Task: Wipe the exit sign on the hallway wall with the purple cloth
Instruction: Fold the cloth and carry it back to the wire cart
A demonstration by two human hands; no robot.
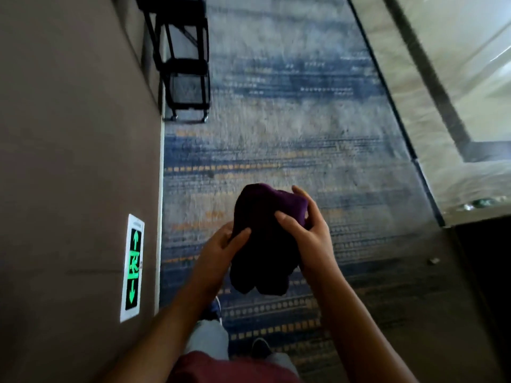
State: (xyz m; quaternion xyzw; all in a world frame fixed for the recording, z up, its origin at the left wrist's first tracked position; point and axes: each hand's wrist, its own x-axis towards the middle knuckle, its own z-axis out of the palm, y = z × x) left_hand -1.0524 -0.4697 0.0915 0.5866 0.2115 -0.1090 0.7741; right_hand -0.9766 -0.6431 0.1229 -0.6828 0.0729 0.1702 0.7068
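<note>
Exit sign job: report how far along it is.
Done: the purple cloth is picked up. In hand: the left hand and right hand both grip it, bunched, above the carpet. Left: the exit sign, low on the wall, is untouched; the cloth is well apart from it.

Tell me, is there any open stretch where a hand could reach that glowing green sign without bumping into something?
Yes. The wall around the exit sign is bare, up to the black cart farther along. The carpet between is open too. The only crowding is mid-air: left hand and right hand bunch the purple cloth.
</note>
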